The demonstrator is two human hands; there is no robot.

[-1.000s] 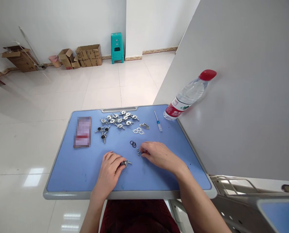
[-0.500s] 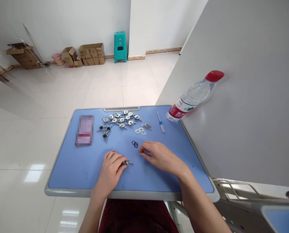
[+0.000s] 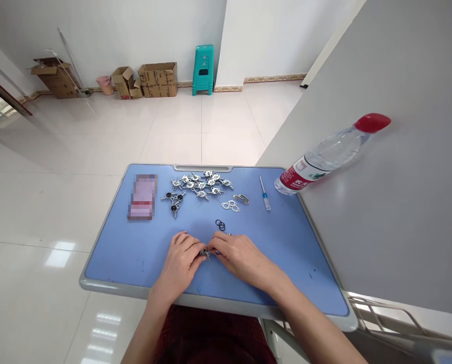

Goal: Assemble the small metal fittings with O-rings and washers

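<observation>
My left hand (image 3: 180, 259) is closed around a small metal fitting (image 3: 205, 253) just above the front part of the blue tabletop. My right hand (image 3: 241, 255) meets it from the right, its fingertips pinched at the fitting's edge; what they hold is mostly hidden. Just beyond the right hand lie several black rubber rings (image 3: 220, 225), with a tiny metal bit (image 3: 229, 234) by the knuckles. Further back are flat metal plates (image 3: 230, 206) with holes and a few small metal pieces (image 3: 241, 199). Metal fittings with black discs (image 3: 174, 208) sit to the left, near a pile of similar fittings (image 3: 201, 185).
A screwdriver (image 3: 265, 194) with a clear blue handle lies on the right of the desk (image 3: 120, 253). A red-capped water bottle (image 3: 324, 156) stands at the back right corner by a grey panel (image 3: 411, 202). A blurred-out flat rectangle (image 3: 142, 197) lies at left.
My right hand has moved left and toward me, from near the black rings to the fitting in my left hand. The camera view has shifted slightly.
</observation>
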